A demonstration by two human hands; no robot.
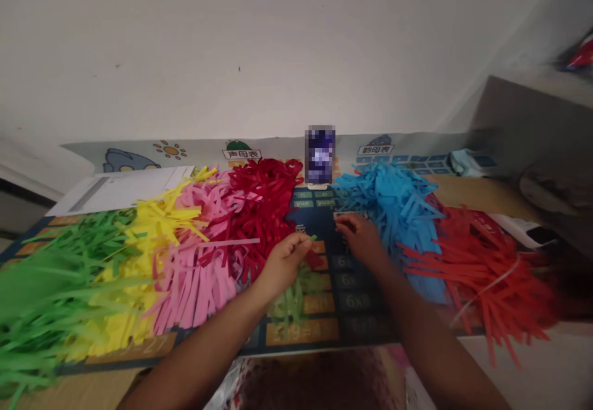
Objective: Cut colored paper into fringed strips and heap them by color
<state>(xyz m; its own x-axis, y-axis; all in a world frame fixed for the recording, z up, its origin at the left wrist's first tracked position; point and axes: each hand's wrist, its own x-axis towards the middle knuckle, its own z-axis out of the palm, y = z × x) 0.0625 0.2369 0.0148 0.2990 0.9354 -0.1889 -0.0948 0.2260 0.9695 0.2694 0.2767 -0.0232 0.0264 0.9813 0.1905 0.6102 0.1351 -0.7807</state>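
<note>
My left hand (288, 259) is closed in a pinch over the middle of the mat. A short green strip end (314, 238) sticks out past its fingertips. Below this hand hangs or lies a blurred bunch of light green strips (296, 302); whether it joins the pinched end I cannot tell. My right hand (364, 238) is closed too, thumb and finger together, beside the blue strips (393, 194). Whatever its fingertips hold is too small to make out. Dark red strips (266, 212) lie just left of my left hand.
Green (50, 286), yellow (139, 274) and pink strips (199, 286) spread leftward; red strips (486, 268) lie at the right. A phone (319, 155) stands against the wall. White paper (125, 188) lies at back left. A printed mat (324, 330) covers the table.
</note>
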